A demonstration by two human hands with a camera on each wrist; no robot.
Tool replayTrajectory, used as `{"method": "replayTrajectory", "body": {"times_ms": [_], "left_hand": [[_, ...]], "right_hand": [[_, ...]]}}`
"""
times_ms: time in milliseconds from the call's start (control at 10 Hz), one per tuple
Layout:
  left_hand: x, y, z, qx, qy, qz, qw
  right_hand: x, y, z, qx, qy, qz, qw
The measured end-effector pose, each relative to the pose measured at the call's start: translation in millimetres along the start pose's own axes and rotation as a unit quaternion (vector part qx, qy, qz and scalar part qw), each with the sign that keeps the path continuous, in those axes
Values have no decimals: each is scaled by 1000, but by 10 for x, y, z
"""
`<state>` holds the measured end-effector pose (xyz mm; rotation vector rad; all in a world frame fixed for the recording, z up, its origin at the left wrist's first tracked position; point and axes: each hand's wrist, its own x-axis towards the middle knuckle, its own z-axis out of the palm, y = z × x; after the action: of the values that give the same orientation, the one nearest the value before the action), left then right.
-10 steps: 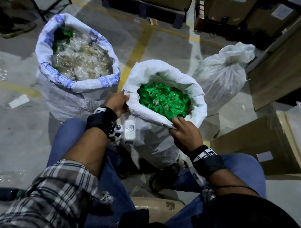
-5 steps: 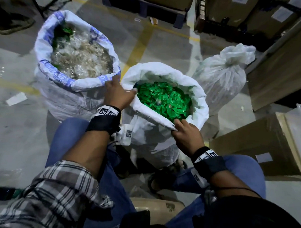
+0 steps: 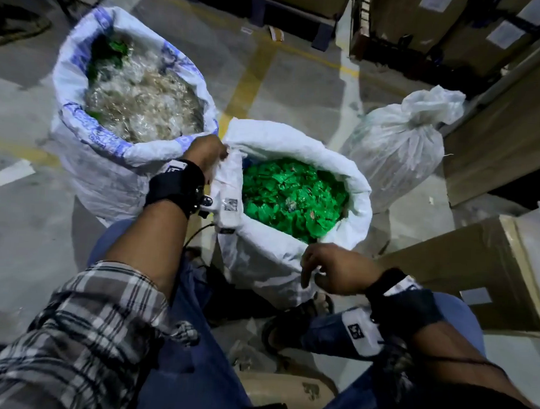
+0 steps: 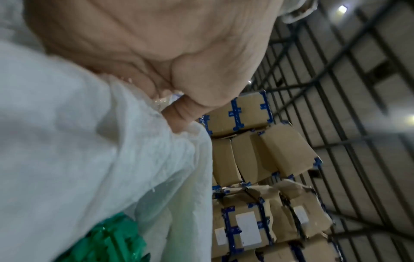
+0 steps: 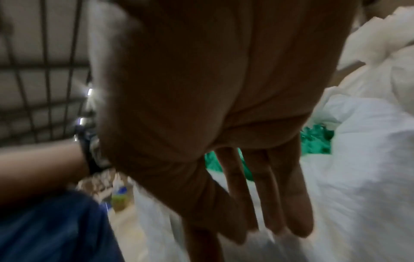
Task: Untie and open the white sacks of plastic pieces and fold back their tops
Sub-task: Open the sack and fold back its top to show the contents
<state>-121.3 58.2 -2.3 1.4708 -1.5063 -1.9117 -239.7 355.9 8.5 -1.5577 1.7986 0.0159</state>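
The middle white sack [image 3: 295, 138] stands open between my knees, its top rolled back around green plastic pieces [image 3: 293, 199]. My left hand [image 3: 206, 153] pinches the sack's left rim; the left wrist view shows my left hand [image 4: 179, 53] with thumb and fingers clamped on the white fabric [image 4: 78, 141]. My right hand [image 3: 330, 267] hovers at the near rim. In the right wrist view its fingers [image 5: 291, 195] are straight and hold nothing. A blue-printed sack [image 3: 80, 155] of clear pieces stands open at the left. A third sack [image 3: 396, 147] at the right is tied shut.
Cardboard boxes [image 3: 444, 265] crowd the right side and a board [image 3: 510, 121] leans behind the tied sack. Pallets line the back wall. A yellow line [image 3: 251, 78] crosses the concrete floor. My sandalled foot [image 3: 289, 324] rests under the middle sack. Stacked cartons [image 4: 257, 159] rise beyond.
My left hand slid up the left rim toward the far side and still pinches it. My right hand let go of the near rim and its fingers straightened.
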Motion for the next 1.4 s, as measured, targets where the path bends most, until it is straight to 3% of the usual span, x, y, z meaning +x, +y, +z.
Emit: {"method": "replayTrajectory", "body": {"times_ms": [100, 200, 300, 400, 500, 600, 700, 800, 900, 1000, 1100, 1200, 1300, 1400], "left_hand": [[-107, -16, 94, -34, -12, -16, 999], [-148, 27, 148, 17, -23, -18, 999], [-180, 95, 147, 105, -20, -5, 994], [-186, 106, 105, 116, -38, 2, 992], [-193, 73, 22, 77, -22, -16, 997], [-137, 42, -31, 48, -51, -33, 997], [-100, 67, -74, 28, -42, -42, 998], [-73, 85, -70, 27, -37, -54, 998], [-18, 47, 9, 101, -54, -56, 992], [70, -60, 92, 293, 14, 100, 951], [39, -131, 162, 353, 47, 214, 910], [75, -220, 253, 474, 16, 235, 848], [152, -264, 268, 483, 33, 212, 849], [219, -251, 251, 373, 29, 168, 912]], "right_hand": [[224, -53, -429, 18, 215, -10, 976], [570, -74, -813, -53, 368, 17, 928], [1035, -43, -1035, -120, 333, 36, 935], [1426, -38, -1101, -152, 299, 50, 941], [1645, -30, -1139, -122, 318, 75, 937], [1717, -2, -1282, -14, 318, 90, 944], [1695, 50, -1485, 164, 289, 125, 935], [1656, 13, -1667, 317, 180, 176, 914], [1596, -42, -1724, 211, 115, 163, 957], [1626, -50, -1650, 221, 98, 169, 956], [1768, 131, -1617, 311, 144, 228, 912], [1825, 101, -1586, 251, 213, 213, 920], [1857, 6, -1498, 283, 291, 164, 899], [1790, -37, -1342, 38, 324, 148, 934]]}}
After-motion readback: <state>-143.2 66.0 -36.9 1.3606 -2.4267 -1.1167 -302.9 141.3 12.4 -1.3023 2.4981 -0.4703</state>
